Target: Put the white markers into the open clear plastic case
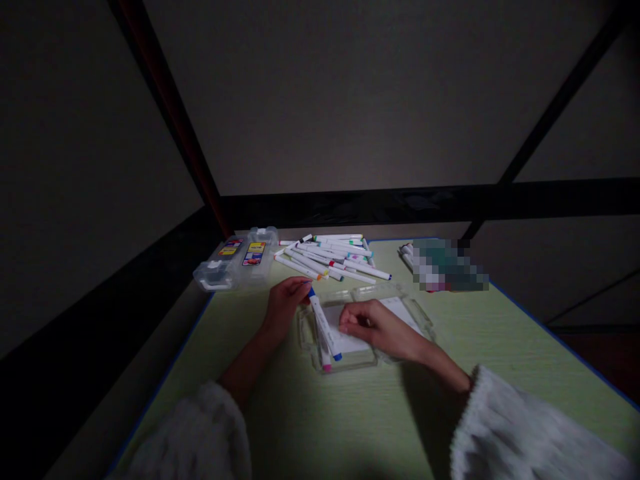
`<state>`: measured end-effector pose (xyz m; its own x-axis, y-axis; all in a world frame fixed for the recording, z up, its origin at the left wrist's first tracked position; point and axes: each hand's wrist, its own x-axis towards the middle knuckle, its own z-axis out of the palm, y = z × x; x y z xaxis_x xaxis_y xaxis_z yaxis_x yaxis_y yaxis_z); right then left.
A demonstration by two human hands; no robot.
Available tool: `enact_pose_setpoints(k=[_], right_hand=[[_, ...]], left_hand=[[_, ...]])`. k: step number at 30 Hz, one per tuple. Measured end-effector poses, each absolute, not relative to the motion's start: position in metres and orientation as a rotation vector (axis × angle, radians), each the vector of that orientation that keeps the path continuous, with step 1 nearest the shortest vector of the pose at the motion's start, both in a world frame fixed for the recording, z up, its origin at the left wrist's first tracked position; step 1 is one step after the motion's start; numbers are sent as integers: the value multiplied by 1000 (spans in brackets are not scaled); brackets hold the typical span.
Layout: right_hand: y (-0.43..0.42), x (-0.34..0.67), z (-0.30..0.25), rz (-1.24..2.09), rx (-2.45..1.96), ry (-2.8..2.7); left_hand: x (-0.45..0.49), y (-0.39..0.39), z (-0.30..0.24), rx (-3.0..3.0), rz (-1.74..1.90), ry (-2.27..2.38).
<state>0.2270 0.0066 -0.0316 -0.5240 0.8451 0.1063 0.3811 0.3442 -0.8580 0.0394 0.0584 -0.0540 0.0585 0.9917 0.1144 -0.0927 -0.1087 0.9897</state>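
Note:
My left hand [286,303] pinches a white marker with blue ends [325,327] by its upper end. The marker slants down over the left half of an opened clear plastic case [345,369]. Beneath it, a marker with a pink tip [326,365] lies along the case's left side. My right hand [376,327] hovers over or rests on the case's middle, fingers curled together; whether anything is between them is hidden. White paper [400,312] shows in the case on both sides of my right hand.
Behind the case lies a loose pile of white markers [333,253] with coloured ends. Two closed clear cases with labels [254,253] stand at the back left. Further markers lie beside a blurred-out patch [447,265] at the back right. The green table [270,413] has blue edges.

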Motion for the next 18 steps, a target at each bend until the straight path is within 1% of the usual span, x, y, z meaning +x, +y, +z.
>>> enact_pose_setpoints(k=[2, 5, 8, 12, 18], right_hand=[[0, 233, -31, 1083, -1007, -2244], [-7, 242, -35, 817, -981, -2443], [-9, 244, -38, 649, -946, -2512], [-12, 237, -41, 506, -847, -2632], [-14, 230, -50, 188, -837, -2711]], left_hand=[[39, 59, -54, 1238, 1284, 1046], [40, 59, -54, 1203, 1285, 1067], [41, 59, -54, 1189, 1280, 1080], [43, 58, -53, 1180, 1275, 1092], [43, 56, -51, 1175, 1275, 1096]])
